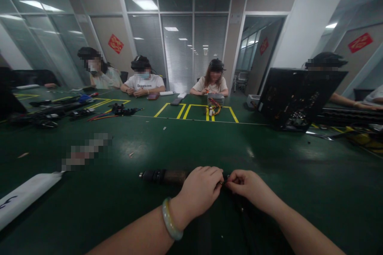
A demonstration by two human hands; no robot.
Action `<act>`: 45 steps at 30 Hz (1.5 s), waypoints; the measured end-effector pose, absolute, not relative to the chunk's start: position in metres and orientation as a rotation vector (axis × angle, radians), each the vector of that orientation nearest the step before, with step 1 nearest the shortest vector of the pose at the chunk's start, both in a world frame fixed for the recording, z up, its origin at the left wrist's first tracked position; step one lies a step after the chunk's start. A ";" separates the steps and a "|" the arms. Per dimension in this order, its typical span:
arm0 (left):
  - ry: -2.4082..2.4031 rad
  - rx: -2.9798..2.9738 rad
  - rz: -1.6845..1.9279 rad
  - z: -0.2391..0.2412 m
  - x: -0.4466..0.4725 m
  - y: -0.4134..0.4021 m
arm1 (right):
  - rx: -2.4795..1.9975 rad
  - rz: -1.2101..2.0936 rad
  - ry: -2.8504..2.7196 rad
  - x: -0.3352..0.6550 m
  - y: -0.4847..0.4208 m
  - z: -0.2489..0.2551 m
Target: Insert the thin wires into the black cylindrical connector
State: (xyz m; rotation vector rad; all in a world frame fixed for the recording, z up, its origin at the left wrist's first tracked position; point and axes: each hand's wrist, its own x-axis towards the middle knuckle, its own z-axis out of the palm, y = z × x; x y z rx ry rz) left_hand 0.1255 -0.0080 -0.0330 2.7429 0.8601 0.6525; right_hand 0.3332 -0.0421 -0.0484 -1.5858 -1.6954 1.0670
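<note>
The left hand grips the tool, which could roll if that hold slackened, while the right hand pinches beside it, contents unclear.

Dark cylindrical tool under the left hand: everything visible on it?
The dark cylindrical tool lies lengthwise on the green table, running left to right across the view. Its left end carries a small metallic tip, then a black, stepped collar; behind that the body looks brownish, material unclear. The left hand covers its right part. The right hand is close by; contact with the tool can't be made out.
</note>
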 end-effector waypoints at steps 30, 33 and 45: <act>0.897 2.751 0.641 -0.035 0.127 -0.008 | -1.590 1.065 -1.726 0.332 -0.044 -0.045; 0.920 2.732 0.649 -0.035 0.126 -0.009 | -1.589 1.085 -1.713 0.331 -0.044 -0.045; 0.878 2.766 0.657 -0.032 0.126 -0.010 | -1.613 1.026 -1.729 0.332 -0.044 -0.046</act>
